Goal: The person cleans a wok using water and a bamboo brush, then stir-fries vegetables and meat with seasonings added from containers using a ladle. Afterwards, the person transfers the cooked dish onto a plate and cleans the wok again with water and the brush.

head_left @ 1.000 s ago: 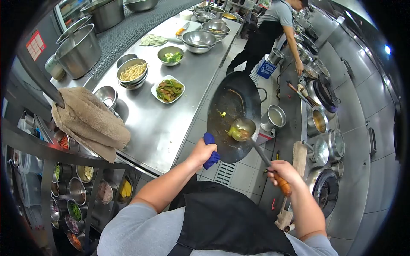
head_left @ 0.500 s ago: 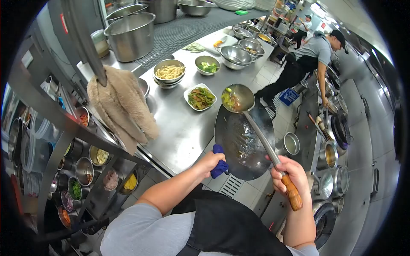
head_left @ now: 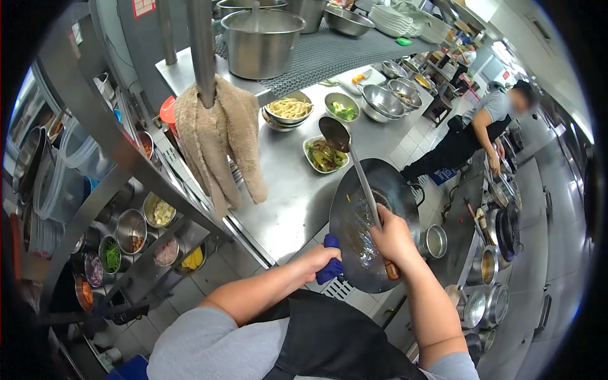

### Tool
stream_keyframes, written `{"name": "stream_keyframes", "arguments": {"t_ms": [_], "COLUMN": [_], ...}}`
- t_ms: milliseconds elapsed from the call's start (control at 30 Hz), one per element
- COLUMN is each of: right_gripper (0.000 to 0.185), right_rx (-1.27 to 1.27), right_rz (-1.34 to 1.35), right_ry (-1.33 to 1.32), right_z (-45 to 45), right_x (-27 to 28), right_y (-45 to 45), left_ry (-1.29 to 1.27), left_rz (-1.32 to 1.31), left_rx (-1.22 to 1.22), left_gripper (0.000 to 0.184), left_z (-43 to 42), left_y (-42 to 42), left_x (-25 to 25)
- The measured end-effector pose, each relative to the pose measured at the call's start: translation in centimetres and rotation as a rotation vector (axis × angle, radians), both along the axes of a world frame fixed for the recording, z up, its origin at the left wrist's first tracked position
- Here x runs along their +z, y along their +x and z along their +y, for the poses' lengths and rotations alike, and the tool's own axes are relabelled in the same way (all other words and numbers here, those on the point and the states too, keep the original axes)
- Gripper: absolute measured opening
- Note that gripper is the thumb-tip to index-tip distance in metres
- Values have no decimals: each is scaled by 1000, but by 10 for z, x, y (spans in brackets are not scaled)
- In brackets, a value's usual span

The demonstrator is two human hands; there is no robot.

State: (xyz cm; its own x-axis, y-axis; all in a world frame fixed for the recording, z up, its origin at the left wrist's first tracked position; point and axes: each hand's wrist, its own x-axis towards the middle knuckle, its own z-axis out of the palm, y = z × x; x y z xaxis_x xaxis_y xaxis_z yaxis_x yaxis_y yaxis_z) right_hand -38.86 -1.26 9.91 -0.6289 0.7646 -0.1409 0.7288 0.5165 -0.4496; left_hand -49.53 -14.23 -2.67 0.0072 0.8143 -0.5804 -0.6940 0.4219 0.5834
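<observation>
My left hand (head_left: 321, 261) is closed on a dark blue cloth (head_left: 330, 266) wrapped around the wok handle. The dark wok (head_left: 348, 221) is tilted beside the counter edge, its inside glossy with oil and bits of food. In my right hand (head_left: 394, 239) is the handle of a long metal ladle (head_left: 334, 134) with a wooden end. The ladle's bowl is tipped over a white square dish (head_left: 308, 154) of cooked green vegetables (head_left: 326, 157) on the counter. How much food is in the ladle I cannot tell.
Bowls of noodles (head_left: 289, 108) and greens (head_left: 342, 107) stand behind the dish on the steel counter (head_left: 278, 209). A beige towel (head_left: 218, 145) hangs from a post at left. Ingredient tubs (head_left: 131, 231) line the lower left. A co-worker (head_left: 487, 120) stands at the stoves, right.
My right hand has moved forward and left. The ladle, level and holding food half a second ago, is now tipped over the dish. The view has shifted; the left hand keeps its hold.
</observation>
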Motion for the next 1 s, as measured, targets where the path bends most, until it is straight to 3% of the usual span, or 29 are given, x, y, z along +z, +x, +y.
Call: {"name": "stream_keyframes", "arguments": {"t_ms": [267,467,533,567,600,667,700,833,933,1000], "right_gripper": [63,62,62,52,52,41,35,39,41,47], "right_rx": [45,59,-25,9,-1,-215,-283,-246,-223,-200], "right_rz": [-319,-220,138,290,295,560,708,989,1169,1217], "right_ry": [179,191,-63,-85,-80,-900,-1019,-1301,-1401,-1321], "right_z": [-9,1,13,20,25,33,29,20,4,-13], "right_x": [29,1,-10,-19,-17,-14,-17,-17,-6,-1], "right_y": [2,21,33,38,41,45,48,81,124,167], "left_ry": [46,36,38,19,1,5,8,2,-10,-2], "left_rz": [24,-6,-19,-31,-44,-68,-95,-99,-106,-33], "left_rx": [42,49,36,42,50,21,4,-37,-54,-118], "left_gripper": [10,8,7,6,6,6,5,6,6,9], "left_z": [-2,4,5,8,12,15,18,31,42,53], "left_y": [-4,-7,-7,-5,-4,-4,-3,5,17,27], "left_x": [-4,7,7,3,-1,-8,-11,-12,-4,-2]}}
